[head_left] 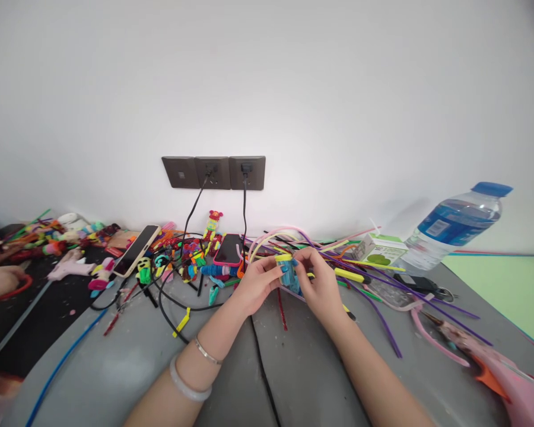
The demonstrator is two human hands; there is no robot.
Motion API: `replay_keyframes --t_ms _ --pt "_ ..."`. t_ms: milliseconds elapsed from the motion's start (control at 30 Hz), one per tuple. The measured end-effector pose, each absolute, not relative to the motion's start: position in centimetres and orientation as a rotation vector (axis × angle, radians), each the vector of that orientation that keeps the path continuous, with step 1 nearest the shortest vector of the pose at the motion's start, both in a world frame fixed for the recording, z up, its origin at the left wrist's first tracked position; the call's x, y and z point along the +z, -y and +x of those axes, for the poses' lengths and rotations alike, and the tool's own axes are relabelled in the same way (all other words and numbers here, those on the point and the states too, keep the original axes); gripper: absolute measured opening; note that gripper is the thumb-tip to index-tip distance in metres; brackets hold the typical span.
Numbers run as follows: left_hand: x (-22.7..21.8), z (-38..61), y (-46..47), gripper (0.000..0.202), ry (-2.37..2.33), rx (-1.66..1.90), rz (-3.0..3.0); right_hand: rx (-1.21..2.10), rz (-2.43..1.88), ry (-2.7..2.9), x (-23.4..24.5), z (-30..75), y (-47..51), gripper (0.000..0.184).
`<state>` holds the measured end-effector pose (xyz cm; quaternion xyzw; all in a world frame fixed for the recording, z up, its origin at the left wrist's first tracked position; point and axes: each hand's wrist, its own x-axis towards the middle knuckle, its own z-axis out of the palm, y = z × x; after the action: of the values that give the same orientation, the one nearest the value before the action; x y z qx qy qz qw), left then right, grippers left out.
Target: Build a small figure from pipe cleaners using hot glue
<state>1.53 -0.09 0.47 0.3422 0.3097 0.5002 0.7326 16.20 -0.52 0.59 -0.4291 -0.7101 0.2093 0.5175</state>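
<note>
In the middle of the head view, my left hand (pixel 262 281) pinches one side of a small blue piece with a yellow top (pixel 287 273), which looks like pipe-cleaner craft. My right hand (pixel 318 281) has its fingers closed on the other side of the same piece, which is held a little above the table. Fingers cover part of it, so its full shape is hidden. Behind both hands lie loose pipe cleaners (pixel 385 326) in purple, yellow and pink. A phone in a pink case (pixel 228 249) rests just beyond my left hand.
A tilted-looking water bottle (pixel 458 222), a green-white carton (pixel 381 249), keys (pixel 445 295) and a pink glue gun (pixel 507 367) are to the right. Leftward are pipe-cleaner figures (pixel 145 270), another phone (pixel 137 250), black cables (pixel 260 362) and another person's hands (pixel 2 281) near red-handled scissors (pixel 20 289).
</note>
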Motion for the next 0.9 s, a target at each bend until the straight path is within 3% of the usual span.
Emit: replay_keyframes --t_ms 900 --pt "-0.46 1.65 -0.09 0.029 -0.761 1.32 1.025 0.408 -1.018 1.728 0.28 16.49 -0.38 0.013"
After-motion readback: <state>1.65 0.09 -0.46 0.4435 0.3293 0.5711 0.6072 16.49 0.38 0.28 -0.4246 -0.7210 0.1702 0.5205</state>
